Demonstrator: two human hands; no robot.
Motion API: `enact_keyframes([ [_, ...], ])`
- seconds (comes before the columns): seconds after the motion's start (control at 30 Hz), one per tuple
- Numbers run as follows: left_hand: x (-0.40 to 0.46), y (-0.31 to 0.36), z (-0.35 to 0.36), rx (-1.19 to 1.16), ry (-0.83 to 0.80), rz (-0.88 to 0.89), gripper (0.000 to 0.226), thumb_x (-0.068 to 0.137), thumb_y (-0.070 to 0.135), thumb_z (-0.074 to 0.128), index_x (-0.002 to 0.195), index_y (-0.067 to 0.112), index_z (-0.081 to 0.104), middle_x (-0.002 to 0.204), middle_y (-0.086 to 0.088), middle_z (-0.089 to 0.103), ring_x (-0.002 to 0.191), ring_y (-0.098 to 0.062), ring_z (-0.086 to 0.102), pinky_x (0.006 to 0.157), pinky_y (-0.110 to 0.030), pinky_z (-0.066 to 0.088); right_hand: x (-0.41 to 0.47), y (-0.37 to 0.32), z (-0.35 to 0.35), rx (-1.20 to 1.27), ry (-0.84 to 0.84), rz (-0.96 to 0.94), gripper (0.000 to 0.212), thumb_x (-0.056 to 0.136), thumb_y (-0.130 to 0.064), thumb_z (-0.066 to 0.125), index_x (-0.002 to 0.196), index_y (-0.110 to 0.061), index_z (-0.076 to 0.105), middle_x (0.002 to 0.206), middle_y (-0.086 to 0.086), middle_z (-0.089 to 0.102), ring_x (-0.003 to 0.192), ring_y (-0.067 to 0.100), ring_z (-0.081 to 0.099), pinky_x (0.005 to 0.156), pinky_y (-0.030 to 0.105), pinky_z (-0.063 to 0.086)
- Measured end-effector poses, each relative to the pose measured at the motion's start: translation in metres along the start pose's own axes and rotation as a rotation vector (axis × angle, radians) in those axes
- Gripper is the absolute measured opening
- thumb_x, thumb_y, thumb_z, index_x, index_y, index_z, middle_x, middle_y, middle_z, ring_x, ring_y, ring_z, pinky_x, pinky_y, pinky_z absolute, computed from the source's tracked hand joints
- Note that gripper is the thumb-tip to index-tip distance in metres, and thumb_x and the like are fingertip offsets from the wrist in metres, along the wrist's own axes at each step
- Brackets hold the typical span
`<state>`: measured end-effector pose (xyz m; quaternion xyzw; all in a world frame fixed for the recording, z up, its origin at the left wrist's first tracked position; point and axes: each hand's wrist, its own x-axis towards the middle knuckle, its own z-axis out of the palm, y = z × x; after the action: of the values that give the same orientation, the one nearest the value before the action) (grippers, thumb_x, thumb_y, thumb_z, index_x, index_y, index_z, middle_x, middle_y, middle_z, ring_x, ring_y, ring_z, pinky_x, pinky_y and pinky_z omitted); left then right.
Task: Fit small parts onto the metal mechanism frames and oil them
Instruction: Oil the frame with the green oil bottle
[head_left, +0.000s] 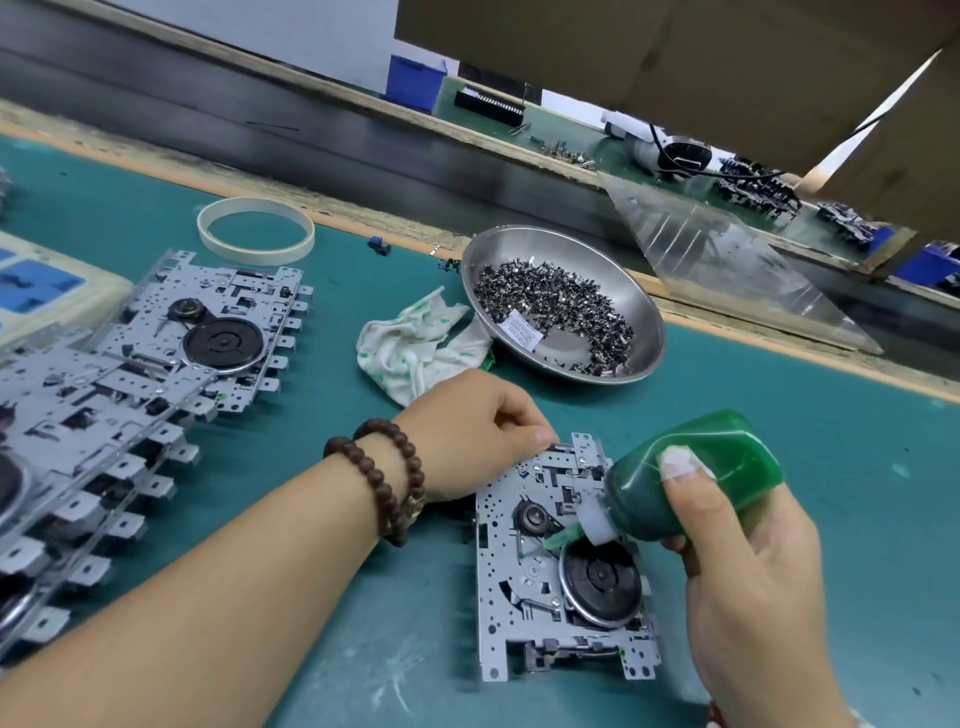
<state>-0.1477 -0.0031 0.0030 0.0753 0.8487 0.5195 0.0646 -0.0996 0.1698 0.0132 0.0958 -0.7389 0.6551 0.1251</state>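
1. While my left hand (470, 436) pinches the frame (563, 566) at its 11 o'clock corner, steadying it, it lies before me.
2. My right hand (748, 551) grips the oil bottle (691, 478), tilted so its nozzle (558, 540) meets the mechanism.

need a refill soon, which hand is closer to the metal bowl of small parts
Left. The left hand rests on the frame's top edge, just below the bowl. The right hand holds the green bottle lower down.
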Motion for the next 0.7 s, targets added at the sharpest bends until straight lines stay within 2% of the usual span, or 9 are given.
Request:
enact_keyframes([
  [0.1,0.001,-0.001,0.0,0.009,0.002,0.007,0.012,0.086,0.031,0.061,0.076,0.028,0.068,0.068,0.015,0.063,0.056,0.007,0.05,0.057,-0.006,0.04,-0.001,0.0,0.001,0.014,-0.008,-0.009,0.021,0.066,-0.044,0.062,0.081,-0.03,0.068,0.07,-0.007,0.065,0.065,0.005,0.06,0.059,0.016,0.048],
  [0.2,-0.001,-0.001,0.0,0.027,-0.013,0.025,0.017,0.087,0.03,0.059,0.07,0.033,0.063,0.07,0.018,0.063,0.06,0.009,0.052,0.064,-0.009,0.043,-0.001,0.003,0.0,0.056,-0.007,0.053,0.028,0.062,-0.046,0.064,0.082,-0.027,0.068,0.072,0.001,0.065,0.068,0.014,0.061,0.061,0.025,0.051],
  [0.33,-0.002,0.0,-0.001,0.101,-0.059,0.031,0.019,0.089,0.032,0.054,0.073,0.038,0.06,0.079,0.022,0.064,0.073,0.009,0.056,0.071,-0.009,0.043,0.001,0.003,-0.002,0.143,-0.006,0.171,0.032,0.055,-0.048,0.067,0.082,-0.031,0.068,0.07,0.001,0.065,0.061,0.014,0.059,0.049,0.023,0.047],
  [0.43,-0.003,0.0,-0.001,0.112,-0.07,0.03,0.018,0.09,0.032,0.054,0.075,0.038,0.061,0.084,0.019,0.067,0.081,0.004,0.06,0.08,-0.016,0.047,0.004,0.001,-0.003,0.209,0.008,0.22,0.031,0.058,-0.039,0.074,0.089,-0.038,0.065,0.067,-0.002,0.061,0.049,0.015,0.054,0.039,0.022,0.042],
  [0.5,-0.003,-0.001,-0.001,0.109,-0.062,0.021,0.016,0.09,0.031,0.054,0.078,0.034,0.065,0.084,0.017,0.068,0.082,0.002,0.061,0.081,-0.019,0.048,0.007,-0.001,-0.005,0.257,0.004,0.284,0.041,0.065,-0.029,0.081,0.1,-0.04,0.063,0.069,0.003,0.058,0.045,0.016,0.051,0.037,0.023,0.042],
  [0.57,-0.003,-0.002,-0.001,0.069,-0.043,0.014,0.016,0.09,0.027,0.056,0.078,0.03,0.067,0.077,0.017,0.069,0.074,0.002,0.061,0.077,-0.018,0.048,0.01,-0.006,-0.009,0.396,-0.052,0.383,0.044,0.063,-0.028,0.072,0.105,-0.027,0.061,0.071,0.009,0.061,0.046,0.016,0.052,0.037,0.023,0.044],
  [0.63,-0.002,-0.002,-0.002,0.02,-0.024,0.005,0.018,0.09,0.023,0.057,0.076,0.027,0.068,0.067,0.02,0.067,0.064,0.004,0.059,0.065,-0.011,0.044,0.012,-0.01,-0.015,0.543,-0.11,0.47,0.039,0.063,-0.022,0.062,0.099,-0.01,0.053,0.072,0.014,0.067,0.047,0.019,0.059,0.037,0.021,0.047],
  [0.7,-0.002,-0.003,-0.003,-0.015,-0.005,-0.003,0.017,0.09,0.023,0.057,0.079,0.026,0.07,0.075,0.02,0.07,0.071,0.005,0.062,0.066,-0.008,0.043,0.011,-0.011,-0.021,0.632,-0.125,0.502,0.042,0.062,-0.017,0.063,0.099,-0.004,0.049,0.076,0.02,0.069,0.053,0.023,0.065,0.04,0.022,0.051],
])
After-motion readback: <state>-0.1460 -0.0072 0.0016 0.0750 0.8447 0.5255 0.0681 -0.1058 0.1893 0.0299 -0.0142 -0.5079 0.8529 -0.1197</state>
